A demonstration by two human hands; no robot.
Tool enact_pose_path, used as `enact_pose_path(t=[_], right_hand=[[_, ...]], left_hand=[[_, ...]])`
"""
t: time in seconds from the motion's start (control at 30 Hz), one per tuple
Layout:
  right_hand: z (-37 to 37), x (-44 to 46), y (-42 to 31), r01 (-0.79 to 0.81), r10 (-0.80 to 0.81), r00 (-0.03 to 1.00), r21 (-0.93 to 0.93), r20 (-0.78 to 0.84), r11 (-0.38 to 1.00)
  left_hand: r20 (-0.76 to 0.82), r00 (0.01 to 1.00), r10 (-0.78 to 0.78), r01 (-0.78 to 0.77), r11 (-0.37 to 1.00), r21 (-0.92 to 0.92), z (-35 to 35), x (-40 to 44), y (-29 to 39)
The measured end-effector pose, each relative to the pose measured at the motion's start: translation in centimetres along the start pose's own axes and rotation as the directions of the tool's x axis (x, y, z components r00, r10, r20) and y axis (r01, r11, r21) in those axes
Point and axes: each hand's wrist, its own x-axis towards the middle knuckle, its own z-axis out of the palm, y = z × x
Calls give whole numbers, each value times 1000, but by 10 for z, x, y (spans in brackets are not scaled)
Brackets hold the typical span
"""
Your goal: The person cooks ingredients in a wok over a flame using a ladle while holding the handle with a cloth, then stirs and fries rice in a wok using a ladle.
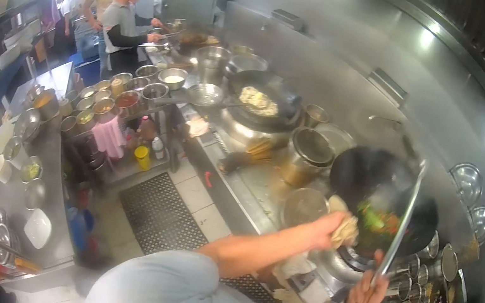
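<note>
A pink cloth (108, 136) hangs near a steel pot (128, 111) of red sauce, a yellow cup (142, 158) and a squeeze bottle (157, 148). A perforated black mat (164, 214) lies on the floor (193, 198); a white dish (37, 229) rests on the tabletop (56, 242). Farther back stands a grey-shirted person (120, 22).

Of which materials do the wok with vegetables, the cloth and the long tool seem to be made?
Wok: probably iron or steel; dark, mostly dull surface. Cloth: perhaps cotton; beige, matte, softly bunched. Long tool: metal, likely steel; silvery, smooth, with bright highlights.
</note>
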Motion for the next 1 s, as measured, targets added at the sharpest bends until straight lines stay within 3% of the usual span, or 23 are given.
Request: enact_pose_path(t=[0.07,0.13,0.2,0.27,0.37,0.4,0.47,0.53,0.57,0.67,0.7,0.73,0.8,0.9,0.93,1.0], right_hand=[[52,15,23,36,-51,995,-159,-89,987],[83,22,45,19,-48,996,-330,-81,944],[103,24,71,63,-30,995,-358,97,932],[131,30,94,-1,41,986,-244,162,970],[158,48,126,-121,144,958,-103,250,987],[170,59,137,-168,178,940,-61,290,984],[196,73,162,-237,227,923,-6,312,971],[209,99,198,-316,290,889,17,355,948],[219,111,216,-333,310,878,0,366,943],[249,155,269,-405,372,850,13,374,914],[259,171,286,-444,389,824,43,413,895],[271,187,302,-467,401,808,55,431,882],[292,214,330,-509,428,782,69,453,858],[327,244,357,-529,445,783,88,435,844],[335,250,360,-534,457,784,80,420,842],[357,260,364,-520,448,792,74,414,851]], left_hand=[[64,995,73,-77,995,58,30,-34,48],[-159,957,241,-212,960,181,86,-89,92],[256,952,166,-207,968,143,52,-94,152],[-47,961,273,-257,942,217,75,-131,197],[-59,911,409,-362,859,362,65,-170,263],[23,920,391,-372,855,361,53,-185,286],[6,902,432,-385,796,468,34,-212,328],[-48,866,498,-421,777,469,4,-233,372],[-231,773,591,-436,759,483,5,-243,385],[-294,731,616,-451,759,470,-17,-273,439],[-267,773,576,-413,775,478,-33,-283,461],[30,884,466,-447,825,345,-78,-289,496],[-111,851,514,-448,819,358,-69,-300,522],[-383,645,661,-471,739,481,-48,-298,549],[-243,775,583,-467,788,402,-87,-304,583],[38,904,426,-415,853,317,-121,-304,624]])
